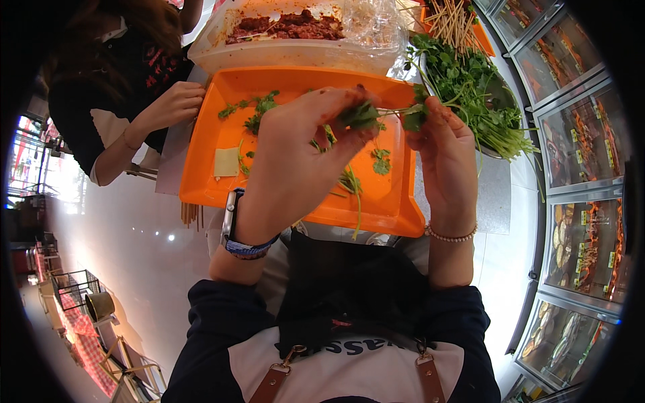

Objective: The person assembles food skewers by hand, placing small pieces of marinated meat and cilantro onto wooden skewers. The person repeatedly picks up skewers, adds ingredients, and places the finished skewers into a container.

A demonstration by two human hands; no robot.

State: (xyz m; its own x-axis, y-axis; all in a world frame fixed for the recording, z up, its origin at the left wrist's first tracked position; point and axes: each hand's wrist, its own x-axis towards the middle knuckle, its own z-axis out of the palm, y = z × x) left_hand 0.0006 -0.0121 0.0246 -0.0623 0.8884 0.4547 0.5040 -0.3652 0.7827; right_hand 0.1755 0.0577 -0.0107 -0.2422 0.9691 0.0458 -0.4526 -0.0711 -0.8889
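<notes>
My left hand (300,151), with a watch at the wrist, pinches the leafy part of a cilantro sprig (360,115) between thumb and fingers. Thin stems stretch across to my right hand (448,151), whose fingertips grip more cilantro leaves (415,116). Reddish smears mark the fingers of both hands. Beneath them lies an orange plastic tray (292,75), partly covered by my left hand. Loose cilantro pieces (263,107) are scattered in it. A pale yellow square sheet of food (227,162) rests at the tray's left side.
Behind the tray stands a plastic tub (282,54) of red-seasoned meat (297,26). A cilantro heap (468,95) fills a bowl at right, near bamboo skewers (453,22). Another person's hand (184,98) is at the tray's left edge. Glass-fronted display cases (579,196) line the right.
</notes>
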